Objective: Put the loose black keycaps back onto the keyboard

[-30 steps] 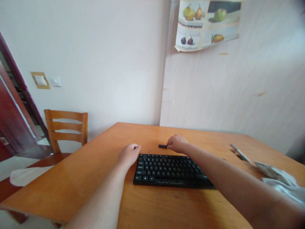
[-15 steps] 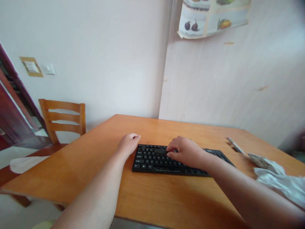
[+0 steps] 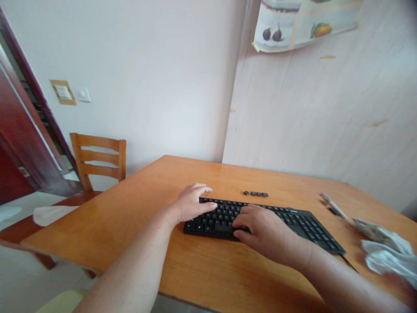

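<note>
A black keyboard (image 3: 312,230) lies on the wooden table in front of me. My left hand (image 3: 193,203) is at its far left corner, thumb stretched over the upper left keys and fingers apart from it, with nothing held. Over the front middle of the keyboard is my right hand (image 3: 260,230), its thumb and fingers closed on a long, plain black space bar (image 3: 224,228) at the bottom row. The curled fingers hide the right end of the bar. Just behind the keyboard sit several loose black keycaps (image 3: 256,194) in a row.
To the right on the table (image 3: 195,269) lie a thin pen-like stick (image 3: 334,205) and a crumpled whitish plastic bag (image 3: 387,248). The keyboard cable (image 3: 350,263) leaves at the right. A wooden chair (image 3: 100,156) stands left, and a wall is behind the table.
My right hand has brought the black bar down from the upper keys to the front row. My left hand has opened and moved onto the keyboard's left corner. The loose keycaps now show.
</note>
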`<state>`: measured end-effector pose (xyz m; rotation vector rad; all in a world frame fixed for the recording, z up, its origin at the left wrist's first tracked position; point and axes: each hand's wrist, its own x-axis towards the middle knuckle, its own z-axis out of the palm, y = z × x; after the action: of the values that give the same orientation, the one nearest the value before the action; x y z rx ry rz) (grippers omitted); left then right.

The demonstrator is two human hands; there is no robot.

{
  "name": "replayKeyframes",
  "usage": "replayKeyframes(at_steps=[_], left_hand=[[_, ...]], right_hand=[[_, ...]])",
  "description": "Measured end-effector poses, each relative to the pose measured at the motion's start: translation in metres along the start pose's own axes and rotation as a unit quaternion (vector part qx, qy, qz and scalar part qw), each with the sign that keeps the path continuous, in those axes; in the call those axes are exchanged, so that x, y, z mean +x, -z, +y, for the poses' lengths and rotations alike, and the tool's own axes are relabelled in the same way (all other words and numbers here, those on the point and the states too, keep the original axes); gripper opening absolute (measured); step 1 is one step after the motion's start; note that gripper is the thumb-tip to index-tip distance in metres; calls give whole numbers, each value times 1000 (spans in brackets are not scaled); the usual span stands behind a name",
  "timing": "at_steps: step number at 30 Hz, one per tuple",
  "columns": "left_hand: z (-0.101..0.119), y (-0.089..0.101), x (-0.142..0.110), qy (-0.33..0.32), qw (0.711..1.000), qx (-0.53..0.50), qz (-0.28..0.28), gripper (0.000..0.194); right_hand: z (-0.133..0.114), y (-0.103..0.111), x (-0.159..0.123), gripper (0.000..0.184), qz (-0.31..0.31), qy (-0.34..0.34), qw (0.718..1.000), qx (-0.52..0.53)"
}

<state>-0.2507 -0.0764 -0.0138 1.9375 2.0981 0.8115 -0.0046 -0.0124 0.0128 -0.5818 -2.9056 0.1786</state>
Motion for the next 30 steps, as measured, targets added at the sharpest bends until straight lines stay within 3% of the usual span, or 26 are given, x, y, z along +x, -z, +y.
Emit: replayKeyframes(at_steps=[14,21,30], left_hand=[[7,-8,-6,-30,994,62,-84,97],[8,-13,-7,-35,992,87,-87,102],[8,-13,-6,-30,993,68,-88,103]], right_hand=[[0,-9,0,17,-10,11,1000,-18],[2,-9,-1,12,-6,2,1000,25],[1,-1,-3,20,-39,1,998,56]])
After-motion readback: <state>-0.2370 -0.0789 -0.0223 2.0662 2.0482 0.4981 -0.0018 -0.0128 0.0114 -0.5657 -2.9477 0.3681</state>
